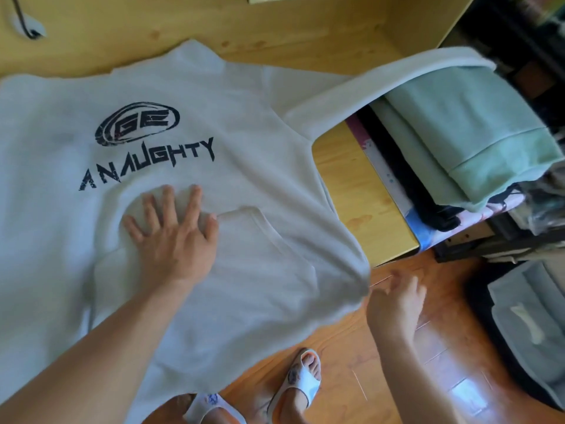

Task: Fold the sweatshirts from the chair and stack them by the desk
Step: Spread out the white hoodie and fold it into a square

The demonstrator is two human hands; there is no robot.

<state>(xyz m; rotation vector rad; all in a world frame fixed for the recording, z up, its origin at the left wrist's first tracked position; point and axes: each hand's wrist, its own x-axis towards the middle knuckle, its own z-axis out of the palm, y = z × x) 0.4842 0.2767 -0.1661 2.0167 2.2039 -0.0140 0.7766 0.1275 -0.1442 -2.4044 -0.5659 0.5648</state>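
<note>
A pale grey sweatshirt (250,185) lay spread face up across a light wooden tabletop (363,182), its black "GE ANAUGHTY" print (146,148) showing and its front pocket (263,240) towards the person. The garment's lower hem spilled over the near edge of the tabletop, while one sleeve (376,84) stretched to the right and draped over a pile of folded mint-green sweatshirts (470,130) stacked at the tabletop's right end.

The left hand (174,234) pressed flat on the chest of the grey sweatshirt just below the lettering, fingers straight and spread, holding nothing. The right hand (394,301) hovered over the wooden floor (397,377) beside the sweatshirt's hanging lower right corner, blurred, its fingers loosely extended and apart; whether they touched the cloth could not be told. The two hands were well apart.

Below, the person's feet in white slippers (301,381) stood on the floor by the tabletop. More grey fabric (532,316) lay at the right edge, on what could not be made out. A dark cable (24,19) crossed the tabletop's far left corner.
</note>
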